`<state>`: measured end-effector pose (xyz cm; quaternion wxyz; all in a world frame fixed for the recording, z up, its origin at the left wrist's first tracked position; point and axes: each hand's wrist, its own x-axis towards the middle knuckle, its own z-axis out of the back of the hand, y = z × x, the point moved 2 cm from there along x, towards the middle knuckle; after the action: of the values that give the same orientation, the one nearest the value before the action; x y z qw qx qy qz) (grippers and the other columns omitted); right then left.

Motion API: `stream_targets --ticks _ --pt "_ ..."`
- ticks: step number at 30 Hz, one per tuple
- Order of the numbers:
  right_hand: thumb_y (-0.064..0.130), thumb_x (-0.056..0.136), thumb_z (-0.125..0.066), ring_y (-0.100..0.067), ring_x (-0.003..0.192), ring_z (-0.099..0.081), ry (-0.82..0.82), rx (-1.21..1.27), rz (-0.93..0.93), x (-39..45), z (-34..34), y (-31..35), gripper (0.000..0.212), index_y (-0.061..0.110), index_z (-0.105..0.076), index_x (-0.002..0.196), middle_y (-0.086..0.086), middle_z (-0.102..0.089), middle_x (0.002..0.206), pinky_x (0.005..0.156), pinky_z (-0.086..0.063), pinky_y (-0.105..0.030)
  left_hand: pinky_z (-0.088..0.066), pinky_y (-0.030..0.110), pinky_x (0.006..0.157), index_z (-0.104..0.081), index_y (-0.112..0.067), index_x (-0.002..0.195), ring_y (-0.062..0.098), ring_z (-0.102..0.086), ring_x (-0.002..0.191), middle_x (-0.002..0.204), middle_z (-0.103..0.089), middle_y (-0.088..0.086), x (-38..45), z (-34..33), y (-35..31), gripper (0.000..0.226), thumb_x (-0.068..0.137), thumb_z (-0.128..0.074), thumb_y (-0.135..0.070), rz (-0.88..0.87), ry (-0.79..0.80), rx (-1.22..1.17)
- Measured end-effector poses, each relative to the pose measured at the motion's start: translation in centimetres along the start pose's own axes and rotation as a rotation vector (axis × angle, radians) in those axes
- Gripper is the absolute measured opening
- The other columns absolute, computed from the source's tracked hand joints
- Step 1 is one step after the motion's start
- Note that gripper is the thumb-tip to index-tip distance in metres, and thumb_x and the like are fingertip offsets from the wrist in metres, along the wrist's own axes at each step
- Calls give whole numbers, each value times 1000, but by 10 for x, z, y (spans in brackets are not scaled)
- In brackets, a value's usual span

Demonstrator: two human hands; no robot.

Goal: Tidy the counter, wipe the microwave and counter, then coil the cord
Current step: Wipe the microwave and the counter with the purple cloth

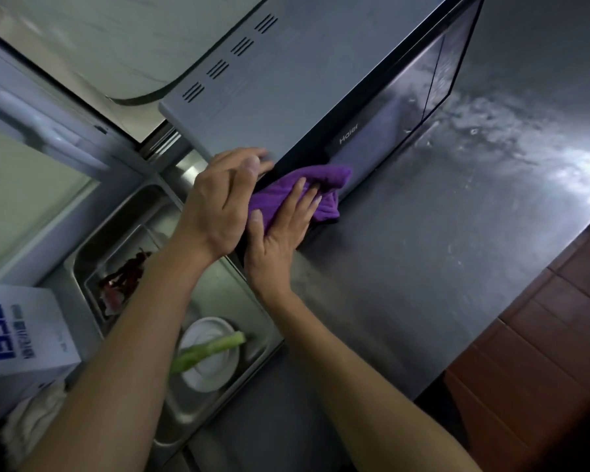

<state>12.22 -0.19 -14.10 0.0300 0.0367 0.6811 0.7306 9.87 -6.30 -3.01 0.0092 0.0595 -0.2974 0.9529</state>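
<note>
The microwave (286,80) runs out of frame at the top edge, so its rear and far end are unseen; its lower left front corner is covered by the purple cloth (307,189) and both hands. The left hand (218,206) overlaps the cloth's left part, and the right hand (283,226) lies over its middle, hiding the surface beneath. The left forearm masks part of the steel tray (198,413) and the near end of the green stalk (212,349). The white box (21,335) is cut by the left edge; its small print is illegible. Red items (123,277) in the far tray are too blurred to identify.
</note>
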Motion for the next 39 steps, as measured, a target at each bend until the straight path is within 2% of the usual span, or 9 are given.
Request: stream_targets --ticks 5,9,13,18,24,30,33,36,39 --pt "69 96 -24 -21 151 23 21 -25 -7 -9 -6 -13 82 26 10 157 -2 20 165 122 4 -55 -40 36 111 -67 -8 127 11 -49 131 136 -60 3 0 -2 1 54 107 -25 -36 -60 -19 107" --pt "69 96 -24 -14 150 25 42 12 -24 10 8 -17 78 30 5 157 2 21 165 122 6 -51 -43 45 104 -67 -10 125 17 -51 126 131 -61 5 10 -6 -2 51 107 -28 -36 -123 -18 261" --pt "65 94 -21 -6 149 24 12 88 -163 56 29 -22 72 39 4 156 15 19 163 122 7 -42 -44 50 101 -65 -16 128 19 -50 127 133 -59 2 30 -17 -11 51 105 -28 -43 -135 -4 340" --pt "64 95 -20 -8 150 22 -16 73 -164 119 63 -30 73 35 3 158 10 16 166 122 7 -39 -46 51 98 -64 -17 128 21 -51 126 135 -58 3 69 -41 -34 50 104 -31 -44 -148 -5 362" --pt "51 102 -26 -11 151 19 -38 61 -168 193 103 -32 66 34 1 159 7 13 166 122 3 -45 -43 49 101 -64 -17 130 21 -49 127 137 -58 2 125 -74 -71 46 103 -36 -43 -175 -14 358" --pt "60 97 -22 -4 146 22 -66 79 -148 252 134 -32 70 36 1 158 10 14 166 120 5 -43 -43 48 103 -63 -16 130 21 -48 128 138 -57 3 181 -104 -101 47 104 -35 -43 -184 15 364" --pt "61 97 -22 -7 149 21 -82 98 -160 278 146 -30 69 38 1 158 11 13 166 120 6 -42 -43 48 102 -63 -15 130 21 -49 127 137 -58 4 204 -115 -112 48 104 -34 -43 -199 15 357" --pt "54 101 -24 -10 151 18 -129 97 -166 309 160 -30 65 34 -2 159 8 10 167 117 7 -34 -44 48 101 -64 -16 128 22 -50 126 136 -59 3 221 -124 -119 46 104 -35 -42 -204 -8 361" --pt "49 104 -26 -4 148 20 -148 81 -141 325 167 -34 63 31 -3 159 8 10 167 111 10 -28 -44 48 100 -65 -16 126 22 -52 124 134 -59 3 230 -130 -122 45 104 -36 -42 -210 -30 368"
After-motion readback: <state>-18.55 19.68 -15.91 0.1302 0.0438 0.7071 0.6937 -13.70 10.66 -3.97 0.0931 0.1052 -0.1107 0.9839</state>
